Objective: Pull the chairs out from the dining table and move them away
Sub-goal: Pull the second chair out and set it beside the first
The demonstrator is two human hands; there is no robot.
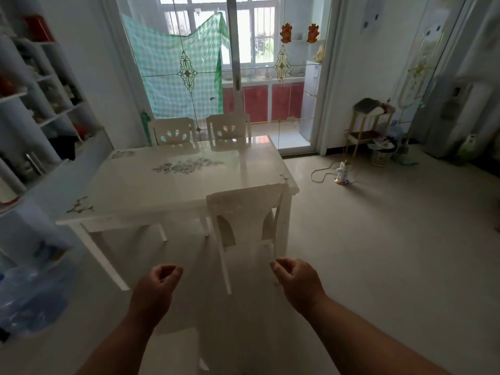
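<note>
The white dining table [173,182] with a flower pattern stands in the middle. A white chair [244,212] is tucked in at its near right side, with its back toward me. At the far side, two more white chairs, one on the left [173,132] and one on the right [228,131], are pushed in by the glass door. My left hand [159,282] and my right hand [296,280] are stretched forward just short of the near chair. Both have curled fingers and hold nothing. A pale blurred shape [178,345] lies low between my arms.
White shelves [46,104] line the left wall, and blue water bottles [32,296] lie on the floor below them. A small lamp with a cord [342,174] stands on the floor to the right of the table. Beyond it are a gold rack [368,125] and a bin [381,155]. Bare tile floor spreads to the right.
</note>
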